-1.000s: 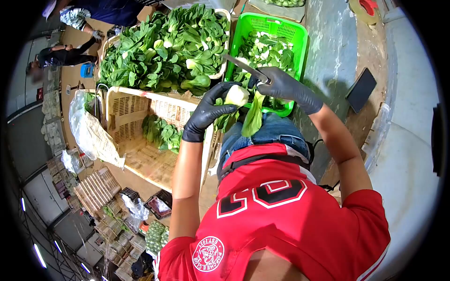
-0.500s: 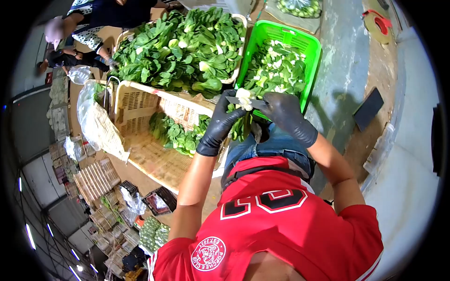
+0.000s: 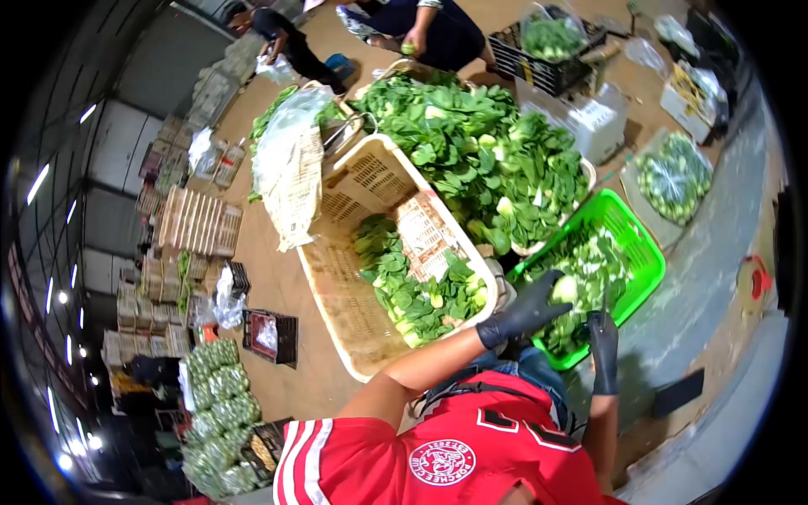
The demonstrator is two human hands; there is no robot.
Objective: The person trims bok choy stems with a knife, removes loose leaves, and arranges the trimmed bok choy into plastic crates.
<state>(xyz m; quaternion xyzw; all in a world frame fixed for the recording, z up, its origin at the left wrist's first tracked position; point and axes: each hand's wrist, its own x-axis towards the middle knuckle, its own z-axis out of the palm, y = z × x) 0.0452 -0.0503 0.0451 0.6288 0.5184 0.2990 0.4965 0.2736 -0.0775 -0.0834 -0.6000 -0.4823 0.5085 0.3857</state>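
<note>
My left hand, in a black glove, is closed around a bok choy, its pale base showing at the fingertips. In my gloved right hand is a knife, its blade narrow and hard to make out against the leaves. Both hands are above the near part of a bright green crate, where cut leaves and pale stem pieces lie. To the left, a large beige crate holds a partial layer of bok choy.
Behind the crates is a big heap of bok choy. A co-worker crouches beyond it, and another person bends farther back. Bagged greens lie at right. Filled bags are stacked at lower left.
My view has swung left, showing more of the room. Both hands have shifted over the green crate and moved apart; the knife has come away from the bok choy's base.
</note>
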